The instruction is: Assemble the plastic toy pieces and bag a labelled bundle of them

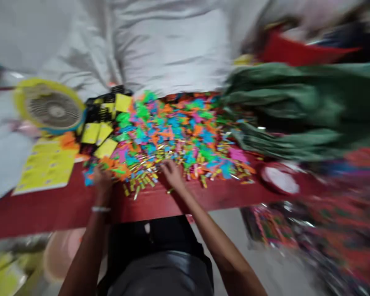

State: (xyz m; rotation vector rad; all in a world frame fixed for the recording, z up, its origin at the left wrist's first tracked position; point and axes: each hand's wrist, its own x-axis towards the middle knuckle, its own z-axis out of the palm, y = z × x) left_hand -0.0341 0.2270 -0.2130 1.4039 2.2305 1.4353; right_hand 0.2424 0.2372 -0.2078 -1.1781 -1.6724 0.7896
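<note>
The picture is smeared by motion. A big heap of small bright paper pieces (175, 135) in orange, blue, green and pink lies on a red table (49, 209). My left hand (102, 177) rests at the heap's near left edge, its fingers curled on some orange and green pieces. My right hand (172, 173) reaches into the near middle of the heap, fingers bent down among the small yellow rolled bits. A thin bangle (100, 209) circles my left wrist.
A yellow fan (51, 107) stands at the back left, with yellow cards (99, 135) and a black crate beside it. A yellow sheet (46, 166) lies left. Green cloth (299, 111) piles up right, near a small round dish (280, 179). White sheeting hangs behind.
</note>
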